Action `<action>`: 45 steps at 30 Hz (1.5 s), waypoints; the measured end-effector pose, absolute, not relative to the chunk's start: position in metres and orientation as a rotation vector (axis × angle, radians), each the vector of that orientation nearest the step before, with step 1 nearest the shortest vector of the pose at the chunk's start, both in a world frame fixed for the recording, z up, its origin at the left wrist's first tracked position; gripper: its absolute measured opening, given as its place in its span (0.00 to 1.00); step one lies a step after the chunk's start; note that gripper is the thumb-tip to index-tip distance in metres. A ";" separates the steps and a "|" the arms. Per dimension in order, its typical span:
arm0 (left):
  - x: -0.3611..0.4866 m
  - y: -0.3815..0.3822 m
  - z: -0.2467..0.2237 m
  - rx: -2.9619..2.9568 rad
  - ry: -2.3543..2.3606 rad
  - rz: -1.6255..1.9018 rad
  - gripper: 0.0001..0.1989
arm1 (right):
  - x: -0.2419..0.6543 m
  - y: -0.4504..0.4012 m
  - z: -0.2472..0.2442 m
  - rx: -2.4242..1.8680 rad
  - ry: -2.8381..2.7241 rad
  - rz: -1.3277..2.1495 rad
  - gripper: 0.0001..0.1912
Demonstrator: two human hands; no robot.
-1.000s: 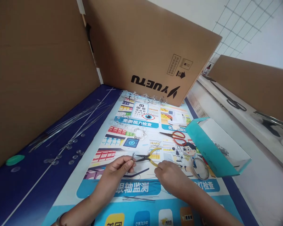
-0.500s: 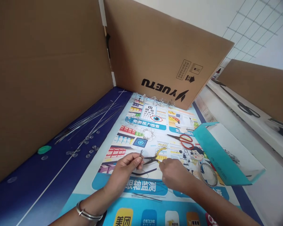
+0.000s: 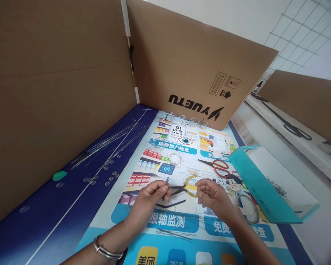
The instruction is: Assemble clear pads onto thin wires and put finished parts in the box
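My left hand (image 3: 156,193) pinches a small bundle of thin dark wires (image 3: 167,180) between thumb and forefinger, their tips sticking up. Right beside it, yellow-handled pliers (image 3: 182,188) lie on the printed sheet with their handles spread and jaws towards that hand. My right hand (image 3: 213,195) is at the handle end, fingers curled in and fingertips together; whatever they hold, if anything, is too small to make out. Below the hands, several loose dark wires (image 3: 176,234) rest on the sheet. Further back sits a loop of clear beads on wire (image 3: 175,159).
Red-handled scissors (image 3: 220,168), a roll of clear tape (image 3: 248,208) and a teal-and-white box (image 3: 270,187) stand at the right. Long wires (image 3: 107,143), clear beads (image 3: 107,183) and a green piece (image 3: 59,175) lie left. Cardboard panels (image 3: 198,62) wall the back and left.
My right hand has risen slightly and shifted right, with its fingers now showing more. My left hand keeps its pinch on the wires. The whole view has shifted a little.
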State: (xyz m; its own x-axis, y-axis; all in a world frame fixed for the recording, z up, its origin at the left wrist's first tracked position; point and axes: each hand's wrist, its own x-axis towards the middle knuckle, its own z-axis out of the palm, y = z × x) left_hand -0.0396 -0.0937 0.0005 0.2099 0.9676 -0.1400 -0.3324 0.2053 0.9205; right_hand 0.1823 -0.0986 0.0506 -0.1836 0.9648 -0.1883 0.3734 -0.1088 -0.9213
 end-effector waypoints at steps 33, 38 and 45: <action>-0.044 -0.092 0.012 0.900 0.718 1.082 0.09 | 0.122 -0.083 0.069 -1.301 -1.836 1.110 0.04; -0.050 -0.087 0.015 0.971 0.750 1.026 0.09 | 0.111 -0.076 0.066 -1.248 -1.858 1.076 0.03; -0.058 -0.079 0.019 1.043 0.750 0.973 0.09 | 0.105 -0.067 0.058 -1.242 -1.846 1.078 0.04</action>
State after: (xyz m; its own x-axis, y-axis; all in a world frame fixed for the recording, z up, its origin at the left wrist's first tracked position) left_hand -0.0584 -0.0795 0.0193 0.3952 0.9167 -0.0583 -0.2903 0.1848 0.9389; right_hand 0.1051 -0.0671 0.0584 -0.3339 0.9398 0.0725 0.3983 0.2104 -0.8928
